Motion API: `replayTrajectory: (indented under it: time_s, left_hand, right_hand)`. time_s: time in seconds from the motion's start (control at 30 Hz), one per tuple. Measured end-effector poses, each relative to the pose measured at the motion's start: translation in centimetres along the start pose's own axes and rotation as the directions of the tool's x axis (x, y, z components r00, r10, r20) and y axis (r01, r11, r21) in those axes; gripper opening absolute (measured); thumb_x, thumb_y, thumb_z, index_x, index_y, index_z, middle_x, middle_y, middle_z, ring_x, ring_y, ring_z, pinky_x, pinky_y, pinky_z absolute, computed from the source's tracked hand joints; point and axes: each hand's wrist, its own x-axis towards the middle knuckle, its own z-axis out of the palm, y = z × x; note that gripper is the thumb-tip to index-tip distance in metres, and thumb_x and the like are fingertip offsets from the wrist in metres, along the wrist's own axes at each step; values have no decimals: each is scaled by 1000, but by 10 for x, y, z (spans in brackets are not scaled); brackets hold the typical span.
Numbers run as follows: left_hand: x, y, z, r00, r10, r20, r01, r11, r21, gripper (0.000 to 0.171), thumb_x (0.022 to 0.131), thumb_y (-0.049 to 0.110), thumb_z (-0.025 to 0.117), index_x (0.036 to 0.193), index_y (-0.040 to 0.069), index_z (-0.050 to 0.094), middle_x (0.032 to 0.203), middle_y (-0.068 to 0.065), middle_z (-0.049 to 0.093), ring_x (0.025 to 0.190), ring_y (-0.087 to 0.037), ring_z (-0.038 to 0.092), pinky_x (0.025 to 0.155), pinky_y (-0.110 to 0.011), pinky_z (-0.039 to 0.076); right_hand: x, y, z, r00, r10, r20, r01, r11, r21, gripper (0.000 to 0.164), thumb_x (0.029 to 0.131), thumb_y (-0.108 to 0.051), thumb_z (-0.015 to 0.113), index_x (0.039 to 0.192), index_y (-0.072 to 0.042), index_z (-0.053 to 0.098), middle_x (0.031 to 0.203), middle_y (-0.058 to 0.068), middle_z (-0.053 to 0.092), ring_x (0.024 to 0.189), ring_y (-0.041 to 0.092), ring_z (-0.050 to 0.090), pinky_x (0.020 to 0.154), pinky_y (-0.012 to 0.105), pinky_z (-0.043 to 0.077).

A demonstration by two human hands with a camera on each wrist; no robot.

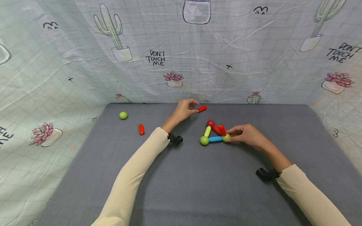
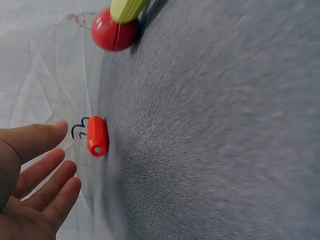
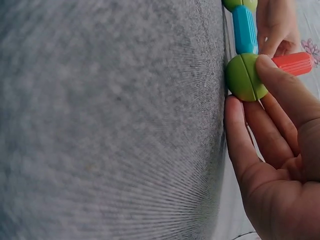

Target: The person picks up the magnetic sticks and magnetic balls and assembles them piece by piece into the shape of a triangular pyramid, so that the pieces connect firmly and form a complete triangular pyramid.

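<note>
A triangle of balls and rods lies on the grey table. It joins a red ball [image 1: 210,123], a green ball [image 1: 204,140] and a second green ball [image 3: 246,77] through a yellow-green rod [image 1: 207,131], a blue rod [image 1: 216,139] and a red rod [image 1: 216,129]. Another red rod [image 1: 222,130] rises from the second green ball. Thumb and fingers of my right hand [image 1: 245,135] pinch that ball. Beside a loose red rod [image 2: 97,136] near the back edge, my left hand [image 1: 185,109] has its fingers spread, apart from the rod in the left wrist view.
Toward the left of the table [image 1: 175,182] lie a loose green ball [image 1: 123,115] and a loose red rod [image 1: 141,129]. A printed cloth [image 1: 209,56] hangs behind the table's back edge and along both sides.
</note>
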Motion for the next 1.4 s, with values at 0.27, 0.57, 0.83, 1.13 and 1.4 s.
replayTrajectory:
  time_s: [0.27,0.57,0.83,1.13,1.4]
  left_hand:
    - [19,-7,4,995,-69,69,67,997,32,37,92,13,78,125,0,68,124,-14,70,112,-26,67,90,-34,56]
    - [36,-10,12,993,-104,64,99,993,69,37,91,16,80,124,2,70,120,-13,70,106,-25,67,86,-33,56]
    - [43,-7,14,988,-139,65,132,987,94,41,89,17,82,125,4,70,117,-13,72,107,-24,66,86,-31,55]
    - [45,-8,15,985,-164,61,159,983,91,40,86,17,84,122,4,72,110,-11,72,93,-22,66,75,-28,54]
    - [45,-10,16,983,-145,115,124,978,169,27,89,22,81,112,6,79,106,-8,76,88,-17,63,72,-25,49]
  right_hand:
    - [2,0,0,1000,8,0,-8,1000,14,42,86,-24,84,121,-4,74,112,10,75,102,16,69,83,25,57]
    - [2,-1,1,1000,-1,0,1,1000,27,41,85,-21,85,120,-2,74,112,11,75,99,13,69,81,24,57]
    - [-1,-5,1,1000,-3,3,2,999,34,43,86,-20,85,122,0,73,115,14,74,100,15,68,80,24,57]
    - [-1,-5,2,1000,-2,-5,2,1000,29,43,86,-20,85,122,0,73,116,14,74,102,18,67,79,23,56]
    - [0,-5,0,1000,-6,-11,6,1000,27,42,84,-18,85,120,1,73,114,14,74,101,18,68,80,22,56]
